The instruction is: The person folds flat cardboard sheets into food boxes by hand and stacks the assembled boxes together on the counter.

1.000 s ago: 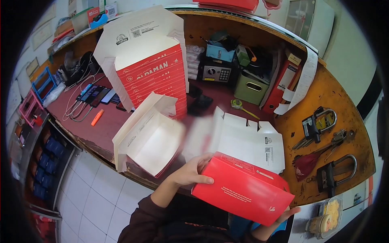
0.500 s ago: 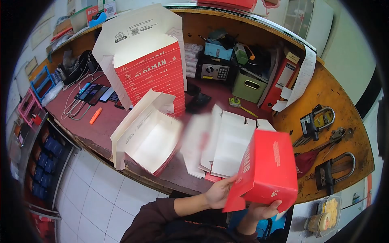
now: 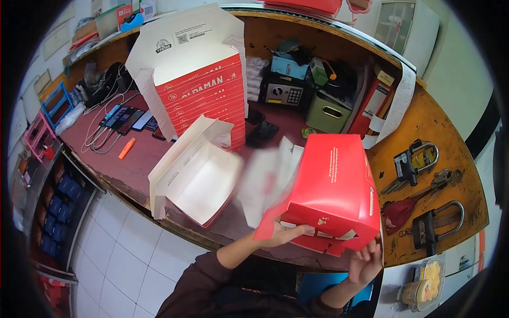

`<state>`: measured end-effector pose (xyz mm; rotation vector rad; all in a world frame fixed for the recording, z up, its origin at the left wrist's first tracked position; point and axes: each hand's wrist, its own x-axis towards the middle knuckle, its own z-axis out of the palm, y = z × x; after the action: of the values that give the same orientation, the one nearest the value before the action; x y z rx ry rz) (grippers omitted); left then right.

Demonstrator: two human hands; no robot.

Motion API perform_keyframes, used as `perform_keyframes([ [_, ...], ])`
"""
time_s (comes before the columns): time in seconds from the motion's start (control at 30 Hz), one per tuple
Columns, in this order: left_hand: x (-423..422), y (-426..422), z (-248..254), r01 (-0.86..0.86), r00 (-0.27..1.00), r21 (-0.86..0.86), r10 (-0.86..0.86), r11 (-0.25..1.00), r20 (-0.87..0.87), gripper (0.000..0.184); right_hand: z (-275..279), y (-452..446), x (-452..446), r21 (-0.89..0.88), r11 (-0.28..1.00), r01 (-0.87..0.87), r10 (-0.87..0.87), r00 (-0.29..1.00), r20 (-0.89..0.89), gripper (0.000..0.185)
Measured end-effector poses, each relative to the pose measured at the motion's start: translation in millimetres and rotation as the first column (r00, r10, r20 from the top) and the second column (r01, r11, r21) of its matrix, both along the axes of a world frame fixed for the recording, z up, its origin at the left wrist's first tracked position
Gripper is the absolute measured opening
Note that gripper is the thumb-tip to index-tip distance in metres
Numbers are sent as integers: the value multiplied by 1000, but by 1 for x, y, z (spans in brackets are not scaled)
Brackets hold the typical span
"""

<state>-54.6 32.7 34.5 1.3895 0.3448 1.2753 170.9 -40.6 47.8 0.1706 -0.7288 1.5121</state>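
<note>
A red cardboard food box [image 3: 334, 183], partly folded, is held up over the front of the desk. My left hand [image 3: 286, 234] grips its lower left side, thumb on the red end panel and the other fingers partly hidden. At the lower right corner, the curled fingers of my right hand [image 3: 366, 261] press on the edge of the end flap. Behind the held box lie flat white-sided cartons [image 3: 289, 153], mostly covered by it. An open-lidded box [image 3: 204, 183], white inside, sits to the left. A tall stack of red boxes [image 3: 204, 95] rises behind that one.
Phones with cables [image 3: 127, 119] and an orange marker [image 3: 126, 148] lie on the left of the desk. A small safe [image 3: 282, 94] and a green box [image 3: 328, 112] stand at the back. Padlocks [image 3: 424, 230] and keys are on the right panel, food containers [image 3: 424, 289] below.
The red box has moved up and turned, so its long side and end panel show more. My right hand has shifted from under its end to the lower right corner.
</note>
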Motion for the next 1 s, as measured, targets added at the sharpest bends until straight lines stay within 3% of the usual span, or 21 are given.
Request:
perform_keyframes([
  [0.03,0,0,-1,-3,1000,1,3,1000,9,56,2,-3,-17,-127,894,430,-401,893,203,34],
  [0.07,0,-1,-2,-5,1000,0,5,1000,16,56,4,-5,-27,-151,599,786,-677,599,429,36],
  [0.1,2,-2,-4,0,1000,2,0,1000,16,56,-9,-3,-27,-17,508,861,-732,443,517,40],
  [0.13,5,-2,-6,-24,999,52,26,998,-26,54,-10,0,-24,-16,506,862,-735,441,515,40],
  [0.2,6,-2,-8,-49,996,105,56,993,-67,52,-8,8,-17,74,753,654,-563,582,587,39],
  [0.27,4,0,-8,-241,940,303,299,922,-163,40,-1,4,-12,-53,791,610,-508,701,501,35],
  [0.33,0,3,1,-324,867,440,449,837,-217,38,3,3,6,-173,966,193,-148,960,239,29],
  [0.4,1,1,2,-385,767,574,596,723,-238,35,8,6,-15,-208,946,248,-191,947,257,26],
  [0.43,8,-4,-3,-372,869,391,464,842,-171,32,4,10,-28,-44,756,653,-544,665,512,25],
  [0.47,15,-9,-6,-311,941,198,330,930,-71,30,-2,12,-41,217,426,879,-742,202,640,25],
  [0.5,25,-14,-1,-339,940,197,341,920,28,27,-15,11,-52,283,267,921,-797,46,602,23],
  [0.53,34,-18,-7,-337,941,197,338,921,29,27,-9,17,-80,208,208,956,-871,84,485,21],
  [0.6,46,-26,-21,-174,985,200,169,964,41,41,11,16,-123,-281,358,890,-848,437,301,18],
  [0.63,44,-25,-24,-58,997,158,48,986,67,41,9,15,-119,-282,356,891,-850,434,299,18],
  [0.67,40,-23,-24,57,993,112,-67,992,95,42,5,15,-108,-252,565,786,-731,618,289,18],
  [0.73,34,-18,-8,-136,988,-175,121,975,-92,34,-9,22,-81,-312,825,471,-422,881,214,19],
  [0.8,21,-5,-13,104,987,-256,-68,961,144,29,-1,25,-75,-290,844,452,-407,891,204,24],
  [0.87,8,-3,10,723,526,-463,26,513,850,25,14,28,-87,-266,710,652,-577,755,310,28],
  [0.9,8,-3,5,730,526,-462,18,504,850,25,18,28,-93,-228,556,799,-691,597,407,32],
  [0.97,9,-4,-8,70,975,-497,45,865,216,20,6,32,-95,-120,481,869,-771,484,414,35],
  [1.0,10,-6,-9,67,976,-498,48,865,215,20,-2,34,-96,-15,403,915,-832,373,411,39],
])
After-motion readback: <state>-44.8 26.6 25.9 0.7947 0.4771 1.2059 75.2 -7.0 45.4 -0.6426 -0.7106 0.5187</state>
